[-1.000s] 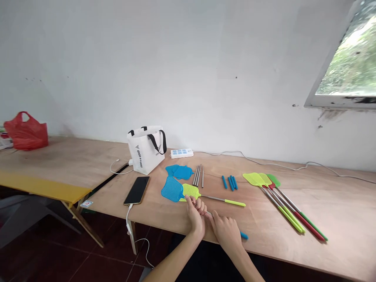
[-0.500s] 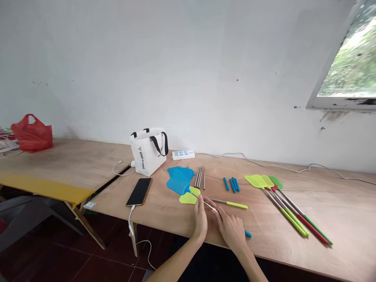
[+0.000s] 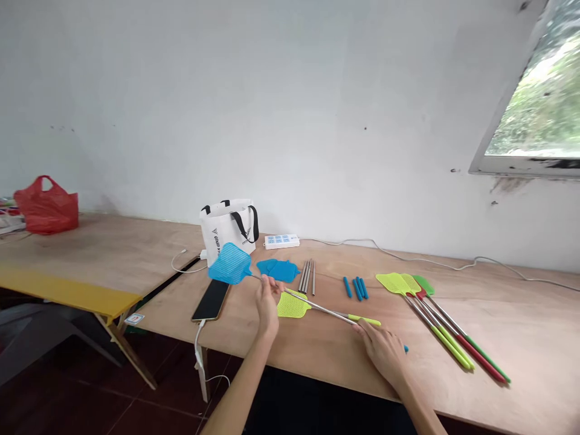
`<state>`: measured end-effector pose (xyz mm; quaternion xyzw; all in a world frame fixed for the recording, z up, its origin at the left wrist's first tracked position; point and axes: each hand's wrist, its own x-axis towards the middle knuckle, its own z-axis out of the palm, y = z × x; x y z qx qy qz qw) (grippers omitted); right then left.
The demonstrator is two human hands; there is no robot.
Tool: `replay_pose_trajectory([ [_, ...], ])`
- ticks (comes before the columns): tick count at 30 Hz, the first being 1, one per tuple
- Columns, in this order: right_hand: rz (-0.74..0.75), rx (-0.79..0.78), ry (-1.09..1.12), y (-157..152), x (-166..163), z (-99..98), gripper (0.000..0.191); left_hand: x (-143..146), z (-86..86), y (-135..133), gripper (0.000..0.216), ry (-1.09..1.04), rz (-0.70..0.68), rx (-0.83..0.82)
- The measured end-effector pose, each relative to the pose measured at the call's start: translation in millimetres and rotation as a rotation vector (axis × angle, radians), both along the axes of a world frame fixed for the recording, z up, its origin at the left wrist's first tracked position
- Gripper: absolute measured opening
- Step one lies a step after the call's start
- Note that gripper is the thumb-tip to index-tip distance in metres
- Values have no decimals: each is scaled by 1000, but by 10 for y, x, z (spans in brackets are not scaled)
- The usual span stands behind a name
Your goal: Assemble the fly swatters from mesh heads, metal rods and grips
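A blue fly swatter (image 3: 230,263) with a long metal telescopic rod is held across the table between both hands. My left hand (image 3: 269,305) is closed round the rod just below the blue head. Farther down, my right hand (image 3: 383,349) is closed over the handle end; a blue tip shows past it. Beneath the rod lies a yellow-green fly swatter (image 3: 292,304), its handle pointing right. Several loose blue swatter heads (image 3: 277,270) are stacked behind my left hand. Beside them are several metal rods (image 3: 307,277) and, farther right, several blue handle grips (image 3: 356,287).
Several finished-looking swatters (image 3: 446,329) in yellow-green, red and green lie at right. A phone (image 3: 211,300) on a charging cable, a white bag (image 3: 212,225) and a power strip (image 3: 281,241) are at left. A red bag (image 3: 48,208) sits on the far-left table.
My hands have moved apart, left hand to the left and right hand to the right. The swatter's rod shows longer between them, and its blue head now overlaps the bag and phone.
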<state>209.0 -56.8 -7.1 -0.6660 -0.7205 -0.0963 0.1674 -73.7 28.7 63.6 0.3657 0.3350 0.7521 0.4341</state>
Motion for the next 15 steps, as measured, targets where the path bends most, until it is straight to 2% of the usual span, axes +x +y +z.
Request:
replay_pose_trajectory([
  [2,6,-20,71,6,107,2,44,-192,38,73,58,24,139,-7],
  [3,15,-31,110,6,139,7,45,-271,60,91,58,28,163,1],
  [7,51,-67,269,-5,173,33,49,-453,152,81,54,83,79,27],
  [10,48,-70,349,-16,168,46,50,-494,188,53,51,232,20,0],
  [15,50,-49,330,-29,166,59,49,-491,141,55,56,446,99,-78],
])
